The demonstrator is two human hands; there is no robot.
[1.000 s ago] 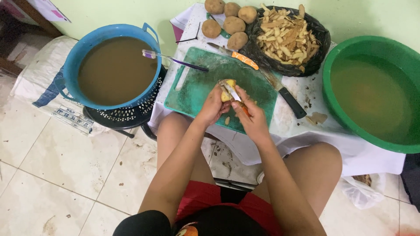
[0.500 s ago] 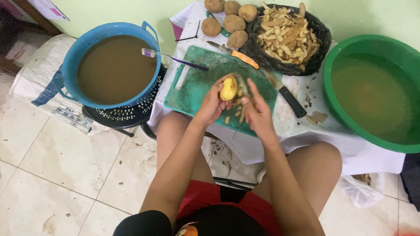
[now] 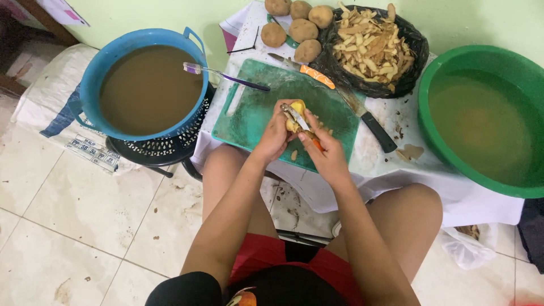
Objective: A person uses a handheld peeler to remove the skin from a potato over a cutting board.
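My left hand (image 3: pixel 275 139) holds a partly peeled yellow potato (image 3: pixel 296 110) above a green cutting board (image 3: pixel 255 110). My right hand (image 3: pixel 326 153) grips an orange-handled peeler (image 3: pixel 300 123), whose metal blade lies across the potato. Small peel scraps (image 3: pixel 294 154) lie on the board under my hands. Several unpeeled brown potatoes (image 3: pixel 294 25) sit at the back of the table. Beside them, a black bag (image 3: pixel 408 62) is filled with potato peels (image 3: pixel 368 45).
A blue basin of brown water (image 3: pixel 147 85) with a purple toothbrush (image 3: pixel 226 76) across its rim stands at left. A green basin of murky water (image 3: pixel 481 113) is at right. An orange-handled knife (image 3: pixel 309 73) and a black-handled knife (image 3: pixel 371 124) lie on the table.
Half a second ago my right hand was drawn back and the potato stood bare in my left hand. Now the peeler blade is back across the potato, as one second ago.
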